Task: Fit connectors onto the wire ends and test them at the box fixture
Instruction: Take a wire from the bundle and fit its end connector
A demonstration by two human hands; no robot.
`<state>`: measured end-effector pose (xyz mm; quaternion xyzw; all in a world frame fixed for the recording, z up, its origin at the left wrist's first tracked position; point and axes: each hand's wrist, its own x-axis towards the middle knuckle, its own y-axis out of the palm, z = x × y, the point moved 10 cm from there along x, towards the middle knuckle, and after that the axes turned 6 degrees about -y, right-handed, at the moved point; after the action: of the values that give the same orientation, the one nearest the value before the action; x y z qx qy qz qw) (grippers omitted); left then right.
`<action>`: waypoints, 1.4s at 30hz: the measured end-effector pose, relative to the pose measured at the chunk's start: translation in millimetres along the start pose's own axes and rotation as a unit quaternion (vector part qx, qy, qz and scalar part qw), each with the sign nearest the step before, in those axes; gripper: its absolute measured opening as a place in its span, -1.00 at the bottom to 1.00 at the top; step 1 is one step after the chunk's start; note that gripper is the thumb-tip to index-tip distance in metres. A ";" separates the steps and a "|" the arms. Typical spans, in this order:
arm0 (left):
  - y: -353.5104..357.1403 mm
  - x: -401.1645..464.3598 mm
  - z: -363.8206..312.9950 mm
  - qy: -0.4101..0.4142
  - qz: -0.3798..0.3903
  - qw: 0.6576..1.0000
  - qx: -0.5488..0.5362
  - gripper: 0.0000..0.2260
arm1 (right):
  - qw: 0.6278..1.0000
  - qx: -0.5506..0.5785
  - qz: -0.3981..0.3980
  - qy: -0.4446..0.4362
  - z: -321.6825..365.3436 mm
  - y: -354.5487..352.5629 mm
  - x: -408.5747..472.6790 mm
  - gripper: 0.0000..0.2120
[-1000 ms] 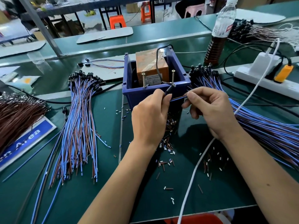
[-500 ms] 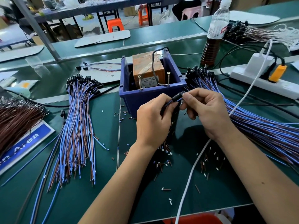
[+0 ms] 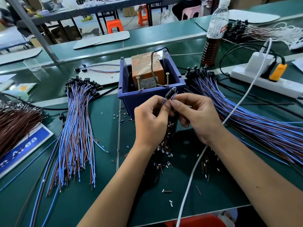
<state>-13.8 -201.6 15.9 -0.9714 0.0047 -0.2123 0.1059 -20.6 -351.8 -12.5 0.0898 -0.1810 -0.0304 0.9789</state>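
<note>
Just in front of the blue box fixture [image 3: 144,99], my left hand [image 3: 150,122] and my right hand [image 3: 196,115] meet fingertip to fingertip. Between them stands a small black connector [image 3: 169,94] with a clear tip, pointing up toward the box. My left hand pinches its blue wire [image 3: 164,101]; my right hand pinches the wire beside it. Inside the box sits a taped orange transformer [image 3: 147,69] with two upright screws [image 3: 167,79] at its front wall. One bundle of blue and brown wires [image 3: 73,128] lies to the left, another bundle [image 3: 254,122] to the right.
Small cut sleeves [image 3: 165,149] litter the green mat beneath my hands. A white cable [image 3: 193,174] runs from a power strip [image 3: 262,82] across the mat. A bottle [image 3: 214,31] stands behind the box, brown wires [image 3: 14,125] lie far left, and a blue sign [image 3: 21,145] sits beside them.
My hands have drawn together and lowered slightly in front of the box. The connector, held sideways between them before, now stands upright at my fingertips.
</note>
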 end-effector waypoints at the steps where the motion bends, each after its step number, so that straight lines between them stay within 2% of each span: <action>1: 0.9 0.1 -0.6 0.003 0.004 1.000 0.001 -0.81 | 1.000 0.004 -0.008 -0.002 1.1 -0.2 -0.3 -0.83; 5: 3.5 -4.0 -7.1 0.026 -0.005 0.999 0.021 -0.82 | 0.999 0.013 -0.043 -0.002 5.6 -7.4 0.4 -0.81; 9: -18.8 -16.1 -30.0 0.104 -0.142 0.981 0.075 -0.84 | 0.998 0.031 -0.049 -0.029 13.6 -6.2 0.3 -0.85; 11: -31.7 -20.4 -35.7 0.124 -0.204 0.969 0.066 -0.82 | 0.997 0.042 -0.048 -0.038 15.8 -4.1 1.4 -0.88; 14: -48.9 -20.5 -31.9 0.097 -0.269 0.958 0.033 -0.84 | 0.996 0.024 -0.068 -0.055 17.9 -6.1 2.4 -0.88; 18: -62.8 -21.3 -17.8 0.019 -0.319 0.947 -0.038 -0.92 | 0.972 -0.135 -0.132 -0.140 33.2 -9.3 -2.4 -0.93; 21: -68.3 -19.6 -8.1 -0.018 -0.333 0.941 -0.058 -0.96 | 0.935 -0.226 -0.181 -0.206 50.1 -5.6 -6.0 -0.90; 25: -70.1 -18.2 -3.1 -0.047 -0.333 0.940 -0.058 -0.92 | 0.899 -0.294 -0.204 -0.253 62.8 6.0 -3.7 -0.83; 31: -68.2 -16.1 5.6 -0.078 -0.324 0.941 -0.064 -0.89 | 0.899 -0.301 -0.184 -0.261 62.7 13.3 -3.2 -0.82; 42: -67.5 -16.3 0.3 -0.059 -0.328 0.941 -0.049 -0.83 | 0.895 -0.309 -0.176 -0.270 64.7 13.7 -2.8 -0.81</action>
<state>-31.0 -134.7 23.0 -0.9338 -0.3103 -0.1774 -0.0177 -46.1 -348.8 48.5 -0.1988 -0.4010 -0.2798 0.8494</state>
